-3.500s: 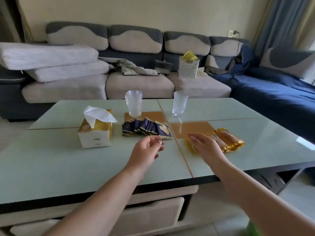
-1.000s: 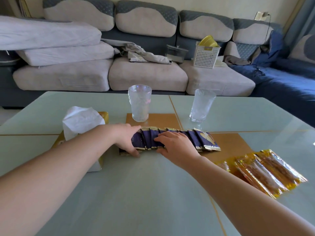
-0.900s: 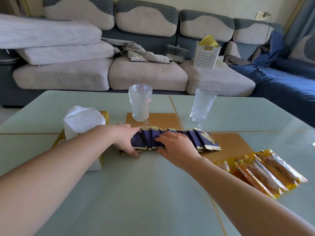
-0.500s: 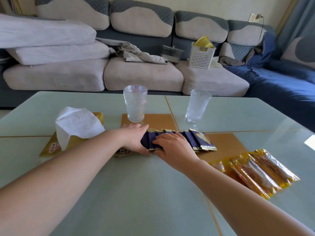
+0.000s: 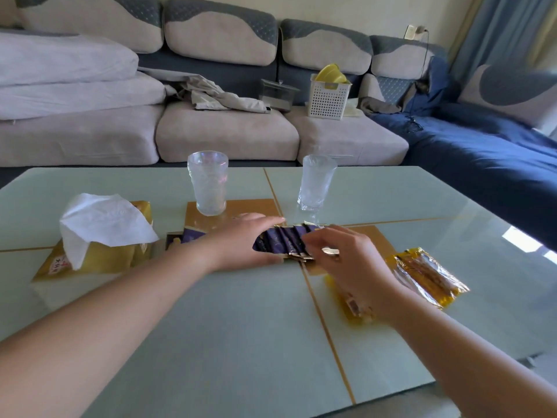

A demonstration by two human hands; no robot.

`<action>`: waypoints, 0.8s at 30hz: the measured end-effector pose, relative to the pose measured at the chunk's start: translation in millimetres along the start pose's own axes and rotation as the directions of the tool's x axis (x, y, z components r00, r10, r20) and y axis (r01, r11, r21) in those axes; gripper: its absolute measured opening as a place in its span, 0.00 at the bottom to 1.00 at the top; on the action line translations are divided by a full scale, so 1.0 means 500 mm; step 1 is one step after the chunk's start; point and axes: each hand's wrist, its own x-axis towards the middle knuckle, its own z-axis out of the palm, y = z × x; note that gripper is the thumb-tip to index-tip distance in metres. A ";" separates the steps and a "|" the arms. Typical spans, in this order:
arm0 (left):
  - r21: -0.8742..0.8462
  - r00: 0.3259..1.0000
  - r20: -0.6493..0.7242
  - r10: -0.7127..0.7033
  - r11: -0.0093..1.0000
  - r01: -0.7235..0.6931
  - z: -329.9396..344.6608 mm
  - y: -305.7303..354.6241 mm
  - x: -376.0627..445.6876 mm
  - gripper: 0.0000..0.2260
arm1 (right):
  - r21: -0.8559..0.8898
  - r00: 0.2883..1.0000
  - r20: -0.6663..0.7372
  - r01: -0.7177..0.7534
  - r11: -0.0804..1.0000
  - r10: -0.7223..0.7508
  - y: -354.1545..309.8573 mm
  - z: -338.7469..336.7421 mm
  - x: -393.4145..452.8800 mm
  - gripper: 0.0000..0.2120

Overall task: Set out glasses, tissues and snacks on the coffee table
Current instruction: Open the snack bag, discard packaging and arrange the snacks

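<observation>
On the counter [image 5: 211,342], a tissue pack [image 5: 99,254] sits far left. The left hand [image 5: 244,242] lies flat on the purple snack packets [image 5: 280,241] — fingers straight — while the right hand [image 5: 346,260] pinches their end. Gold packets [image 5: 428,274] lie right; two glasses [image 5: 208,182] stand behind.

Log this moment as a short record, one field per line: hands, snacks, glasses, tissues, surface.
left hand: left hand lies flat on the purple snack packets
right hand: right hand pinches the packets' right end
other snacks: gold snack packets lie at the right, partly behind the right wrist
glasses: two upright, left glass, right glass
tissues: tissue pack at the left, one sheet pulled up
surface: coffee table
</observation>
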 end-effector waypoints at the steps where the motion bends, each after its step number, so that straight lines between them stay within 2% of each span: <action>1: -0.044 0.999 -0.017 0.034 0.998 -0.034 0.011 0.031 0.000 0.33 | 0.001 0.999 -0.033 -0.043 0.999 0.042 0.012 -0.035 -0.008 0.07; 4: -0.177 0.997 -0.036 0.071 0.981 -0.076 0.051 0.116 0.004 0.26 | 0.012 0.972 -0.128 -0.199 0.980 0.199 0.063 -0.137 -0.038 0.07; 7: -0.238 0.991 -0.045 0.123 0.963 -0.130 0.090 0.180 0.014 0.24 | -0.014 0.933 -0.190 -0.315 0.949 0.307 0.133 -0.206 -0.074 0.10; 10: -0.247 0.987 -0.050 0.152 0.956 -0.160 0.134 0.230 0.025 0.24 | -0.110 0.899 -0.121 -0.434 0.894 0.421 0.202 -0.237 -0.106 0.09; 12: -0.208 0.985 -0.028 0.169 0.963 -0.171 0.164 0.263 0.031 0.27 | -0.186 0.866 -0.054 -0.497 0.848 0.496 0.235 -0.241 -0.127 0.13; 14: -0.155 0.987 0.017 0.160 0.976 -0.155 0.193 0.291 0.037 0.30 | -0.177 0.830 0.039 -0.542 0.821 0.556 0.252 -0.235 -0.146 0.18; 17: -0.061 0.989 0.097 0.109 0.993 -0.103 0.219 0.309 0.038 0.32 | -0.107 0.806 0.152 -0.562 0.820 0.572 0.254 -0.218 -0.162 0.21; 19: -0.004 0.989 0.111 0.101 0.995 -0.101 0.228 0.309 0.032 0.31 | -0.110 0.806 0.142 -0.564 0.818 0.575 0.248 -0.213 -0.172 0.23; 24: 0.000 0.985 0.097 0.142 0.990 -0.143 0.218 0.258 -0.009 0.31 | -0.118 0.813 0.140 -0.553 0.825 0.565 0.197 -0.188 -0.205 0.24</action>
